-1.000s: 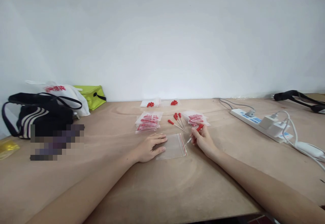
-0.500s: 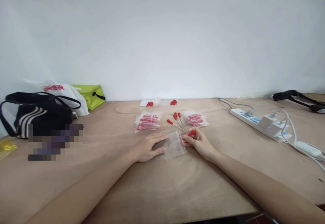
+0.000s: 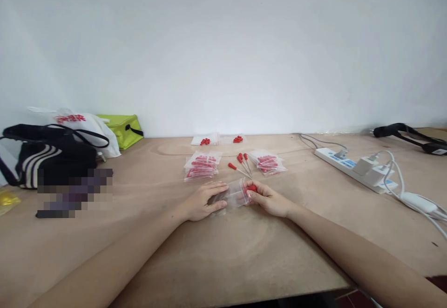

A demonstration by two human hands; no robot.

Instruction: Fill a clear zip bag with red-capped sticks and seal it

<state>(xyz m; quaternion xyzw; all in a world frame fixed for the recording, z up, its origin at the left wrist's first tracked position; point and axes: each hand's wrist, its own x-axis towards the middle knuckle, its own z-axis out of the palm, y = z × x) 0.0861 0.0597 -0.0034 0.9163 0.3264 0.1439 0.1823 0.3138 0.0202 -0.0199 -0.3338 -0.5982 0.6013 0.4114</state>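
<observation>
A clear zip-lock bag (image 3: pixel 235 194) with a red line at its mouth lies on the table between my hands. My left hand (image 3: pixel 206 201) rests on its left end, fingers stretched out and thumb apart. Pinched in my right hand (image 3: pixel 267 198) is a dropper with a red bulb (image 3: pixel 252 188), right at the bag's mouth; its clear tube points left into the bag. Just beyond lie several loose red-bulbed droppers (image 3: pixel 240 158), tubes toward me. Stacks of filled bags flank them, one on the left (image 3: pixel 201 166) and one on the right (image 3: pixel 267 162).
Farther back lie two bags with red bulbs (image 3: pixel 205 141). On the right are a white power strip (image 3: pixel 349 167) with plugs and cables, and a black strapped object (image 3: pixel 401 133). A black bag (image 3: pixel 56 156), white plastic bag (image 3: pixel 101 133) and lime-green bag (image 3: pixel 122 131) stand left.
My right hand has moved left, bringing the dropper's red bulb to the bag's mouth and its tube farther into the bag. My left hand stays on the bag.
</observation>
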